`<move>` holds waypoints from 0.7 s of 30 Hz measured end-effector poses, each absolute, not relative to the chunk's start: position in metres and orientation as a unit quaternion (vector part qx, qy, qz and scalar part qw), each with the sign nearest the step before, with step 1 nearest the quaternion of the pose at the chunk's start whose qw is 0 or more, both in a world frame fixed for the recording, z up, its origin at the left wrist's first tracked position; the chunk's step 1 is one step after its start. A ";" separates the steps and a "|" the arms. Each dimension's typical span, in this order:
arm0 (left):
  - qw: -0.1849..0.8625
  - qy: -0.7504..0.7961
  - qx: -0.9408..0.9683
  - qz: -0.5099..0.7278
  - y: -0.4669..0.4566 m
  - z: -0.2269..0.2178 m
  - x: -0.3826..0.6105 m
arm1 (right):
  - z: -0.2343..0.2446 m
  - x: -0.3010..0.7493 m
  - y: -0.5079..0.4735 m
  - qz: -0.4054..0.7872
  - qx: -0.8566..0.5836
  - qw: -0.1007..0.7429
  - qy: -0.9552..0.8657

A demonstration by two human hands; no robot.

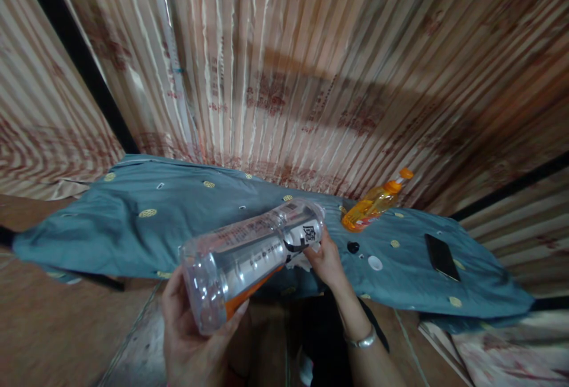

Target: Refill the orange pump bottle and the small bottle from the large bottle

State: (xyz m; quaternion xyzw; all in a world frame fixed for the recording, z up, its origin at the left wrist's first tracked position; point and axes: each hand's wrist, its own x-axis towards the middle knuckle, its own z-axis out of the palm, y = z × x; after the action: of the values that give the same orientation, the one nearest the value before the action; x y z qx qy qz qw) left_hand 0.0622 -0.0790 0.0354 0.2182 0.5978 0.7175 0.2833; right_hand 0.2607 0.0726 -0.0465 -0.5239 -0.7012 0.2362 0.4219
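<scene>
A large clear plastic bottle with a silver, orange and black printed label lies tilted across the middle of the head view, its base toward me on the left. My left hand is wrapped around the base end. At the far end my right hand has its fingers closed near the bottle's neck, partly hidden behind it. Something pale and crumpled shows under the bottle beside the right fingers; I cannot make out what it is. Just beyond the right hand, a small black object and a white round cap lie on the cloth.
A teal patterned cloth covers the narrow table. An orange pump bottle of liquid stands at the back right, and a black phone lies farther right. Pleated curtains hang behind, with dark metal poles at the sides.
</scene>
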 end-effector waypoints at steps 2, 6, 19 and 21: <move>0.287 0.597 0.209 0.719 -0.079 0.037 0.063 | -0.047 0.261 0.073 0.235 -0.523 0.420 -0.703; 0.287 0.608 0.195 0.714 -0.080 0.036 0.062 | -0.048 0.260 0.073 0.230 -0.527 0.422 -0.701; 0.293 0.599 0.206 0.716 -0.079 0.032 0.061 | -0.048 0.260 0.073 0.233 -0.529 0.426 -0.696; 0.291 0.590 0.208 0.724 -0.080 0.032 0.061 | -0.050 0.260 0.073 0.227 -0.530 0.428 -0.696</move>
State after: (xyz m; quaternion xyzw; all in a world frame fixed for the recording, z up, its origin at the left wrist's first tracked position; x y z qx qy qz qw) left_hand 0.0611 -0.0796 0.0316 0.2076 0.5901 0.7241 0.2906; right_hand 0.2605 0.0731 -0.0495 -0.5304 -0.6958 0.2270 0.4277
